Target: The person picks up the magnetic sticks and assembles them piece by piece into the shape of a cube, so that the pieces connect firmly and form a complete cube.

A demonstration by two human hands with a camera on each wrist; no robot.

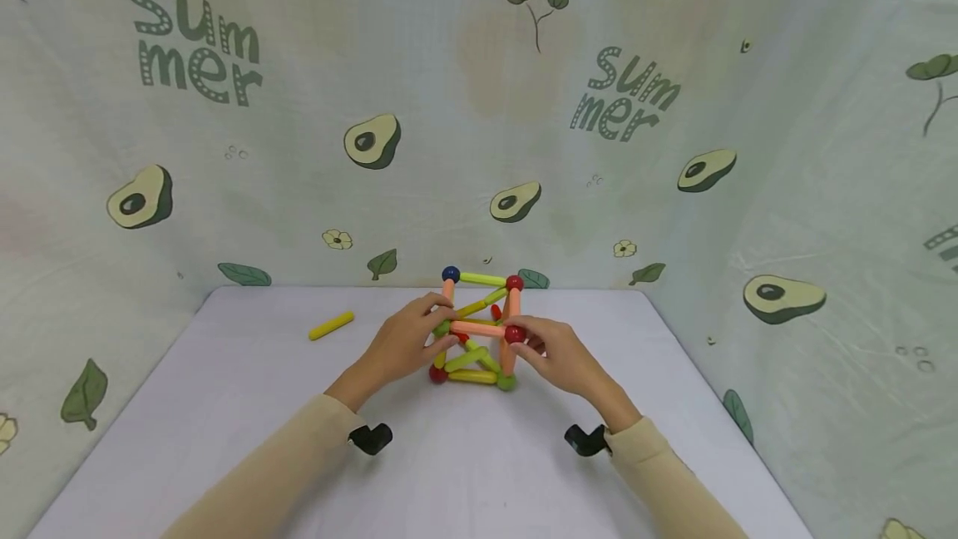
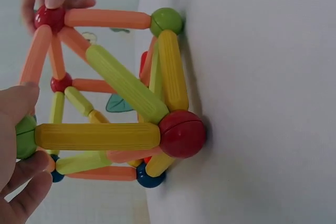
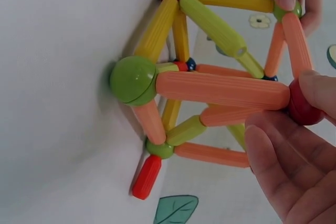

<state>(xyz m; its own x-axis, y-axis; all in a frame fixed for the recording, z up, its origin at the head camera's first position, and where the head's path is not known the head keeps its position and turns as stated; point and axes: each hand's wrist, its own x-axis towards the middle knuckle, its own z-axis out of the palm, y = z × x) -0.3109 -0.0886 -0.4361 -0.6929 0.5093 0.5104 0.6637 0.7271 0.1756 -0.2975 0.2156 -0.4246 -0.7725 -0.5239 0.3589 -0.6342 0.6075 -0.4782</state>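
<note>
A box-shaped frame of coloured sticks and balls stands on the table, between both hands. My left hand [image 1: 404, 339] grips the green ball [image 2: 25, 137] at the near upper left corner, thumb and fingers around it. At the near upper right corner my right hand [image 1: 557, 352] pinches the red ball [image 3: 304, 103]. A salmon stick [image 1: 479, 328] joins these two balls. From the lower red ball [image 2: 182, 134] a light green stick [image 3: 212, 24] slants up across the near face; its upper end shows a bare hole in the right wrist view.
A loose yellow stick [image 1: 332, 325] lies on the white table [image 1: 479, 472], left of the frame. A short red stick [image 3: 147, 177] juts from a lower green ball [image 3: 159, 149]. A patterned cloth [image 1: 449, 215] hangs behind and at the sides.
</note>
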